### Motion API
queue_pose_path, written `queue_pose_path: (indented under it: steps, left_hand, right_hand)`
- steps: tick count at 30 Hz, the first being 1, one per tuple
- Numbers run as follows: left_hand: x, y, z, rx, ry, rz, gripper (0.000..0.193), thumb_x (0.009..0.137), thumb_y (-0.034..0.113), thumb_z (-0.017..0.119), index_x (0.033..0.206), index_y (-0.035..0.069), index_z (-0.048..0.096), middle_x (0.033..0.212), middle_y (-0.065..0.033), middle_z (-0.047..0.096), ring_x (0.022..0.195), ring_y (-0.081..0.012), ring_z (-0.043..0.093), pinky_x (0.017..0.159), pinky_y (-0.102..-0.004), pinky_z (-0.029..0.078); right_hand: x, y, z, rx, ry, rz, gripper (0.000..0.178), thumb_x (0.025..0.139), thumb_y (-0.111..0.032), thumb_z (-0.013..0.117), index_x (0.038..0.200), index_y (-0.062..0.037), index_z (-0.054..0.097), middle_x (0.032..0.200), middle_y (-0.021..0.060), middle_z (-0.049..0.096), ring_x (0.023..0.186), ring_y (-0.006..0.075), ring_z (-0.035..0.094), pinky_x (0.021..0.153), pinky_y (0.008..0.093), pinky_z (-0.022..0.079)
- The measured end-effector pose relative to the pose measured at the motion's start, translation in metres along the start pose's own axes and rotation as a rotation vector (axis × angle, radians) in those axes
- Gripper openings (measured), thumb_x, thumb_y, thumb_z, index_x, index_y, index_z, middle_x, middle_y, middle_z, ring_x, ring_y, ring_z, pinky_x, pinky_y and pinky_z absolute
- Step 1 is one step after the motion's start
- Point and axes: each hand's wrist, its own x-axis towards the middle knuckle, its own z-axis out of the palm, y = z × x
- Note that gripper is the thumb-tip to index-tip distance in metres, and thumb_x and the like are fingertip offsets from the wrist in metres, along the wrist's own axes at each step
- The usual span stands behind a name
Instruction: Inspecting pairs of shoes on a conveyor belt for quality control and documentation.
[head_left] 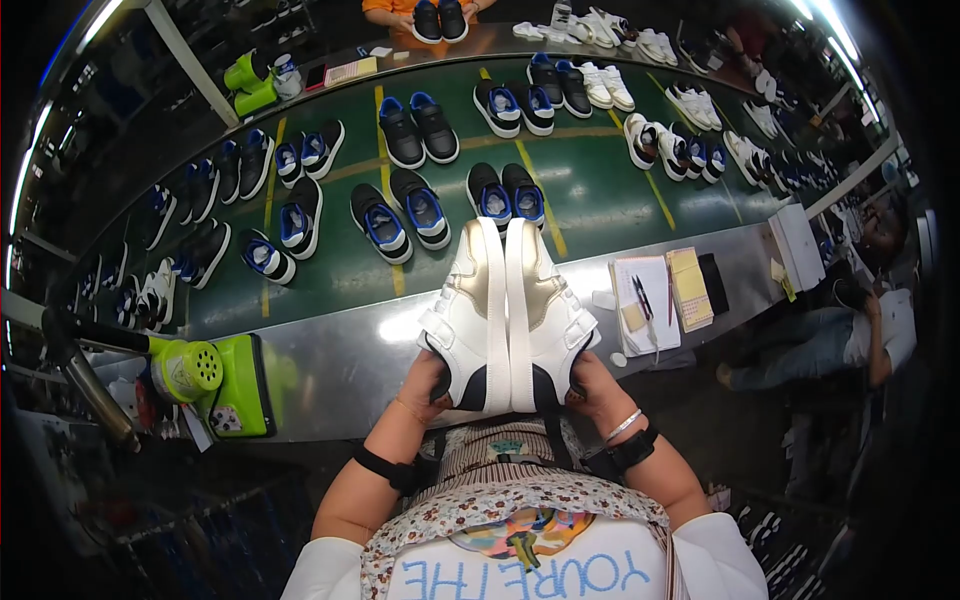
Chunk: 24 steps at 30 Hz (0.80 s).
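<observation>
Two white sneakers with gold toes and black heel patches are held up in front of my body, side by side with their soles facing each other. My left hand (428,384) grips the left sneaker (468,310) at its heel opening. My right hand (598,386) has the right sneaker (546,318) the same way. Most of my fingers are hidden by the shoes. Both toes point away from me, over the steel edge (350,350) of the bench. Just beyond the toes stands a pair of black sneakers with blue lining (505,192).
Pairs of black and white shoes line the green conveyor belt (330,240), marked with yellow stripes. A notepad with a pen (645,300) and yellow slips (688,290) lie right; a green machine (235,385) stands left. Opposite, a person in orange (388,12) holds black shoes (440,20).
</observation>
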Motion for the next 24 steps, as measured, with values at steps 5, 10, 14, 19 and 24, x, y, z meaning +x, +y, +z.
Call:
queue_pose_path:
  steps: [5, 10, 14, 19, 24]
  left_hand:
    - [-0.007, 0.007, -0.012, 0.121, -0.083, 0.143, 0.050, 0.082, 0.009, 0.046, 0.130, 0.004, 0.033, 0.124, -0.0145, 0.046, 0.108, -0.0257, 0.051, 0.089, -0.0372, 0.045]
    - [-0.015, 0.016, -0.009, -0.020, -0.484, 0.337, 0.064, 0.085, 0.029, 0.049, 0.138, 0.014, 0.015, 0.137, -0.0118, 0.029, 0.123, -0.0261, 0.034, 0.100, -0.0412, 0.032]
    - [-0.006, -0.006, -0.023, -0.131, -0.462, -0.004, 0.056, 0.093, 0.043, 0.025, 0.133, 0.003, 0.027, 0.131, -0.0112, 0.040, 0.120, -0.0224, 0.039, 0.102, -0.0363, 0.030]
    - [-0.009, 0.014, -0.022, 0.002, -0.373, 0.010, 0.055, 0.093, 0.041, 0.029, 0.134, 0.004, 0.025, 0.131, -0.0104, 0.039, 0.120, -0.0220, 0.039, 0.101, -0.0349, 0.030]
    - [-0.020, 0.056, -0.010, 0.554, -0.304, 0.139, 0.057, 0.092, 0.035, 0.040, 0.137, 0.006, 0.020, 0.135, -0.0092, 0.033, 0.122, -0.0191, 0.035, 0.100, -0.0305, 0.028]
  right_hand:
    - [-0.003, -0.001, 0.005, 0.022, -0.042, -0.071, 0.055, 0.077, 0.002, 0.043, 0.130, -0.0007, 0.030, 0.125, 0.0130, 0.045, 0.113, 0.0244, 0.047, 0.096, 0.0363, 0.038]
    - [-0.008, -0.007, 0.015, 0.178, -0.322, -0.291, 0.060, 0.084, -0.025, 0.052, 0.133, -0.0022, 0.026, 0.128, 0.0132, 0.042, 0.117, 0.0246, 0.042, 0.099, 0.0381, 0.033]
    - [-0.001, 0.013, 0.004, 0.225, -0.324, -0.100, 0.072, 0.083, -0.050, 0.048, 0.132, -0.0022, 0.028, 0.128, 0.0127, 0.042, 0.117, 0.0242, 0.043, 0.099, 0.0381, 0.033]
    - [0.000, 0.006, 0.001, 0.112, -0.294, -0.071, 0.068, 0.084, -0.047, 0.049, 0.131, -0.0024, 0.030, 0.129, 0.0122, 0.042, 0.115, 0.0228, 0.044, 0.098, 0.0368, 0.035]
    - [-0.005, -0.013, -0.005, -0.283, -0.086, -0.173, 0.056, 0.089, -0.030, 0.046, 0.134, -0.0015, 0.026, 0.131, 0.0107, 0.039, 0.117, 0.0187, 0.040, 0.099, 0.0319, 0.030]
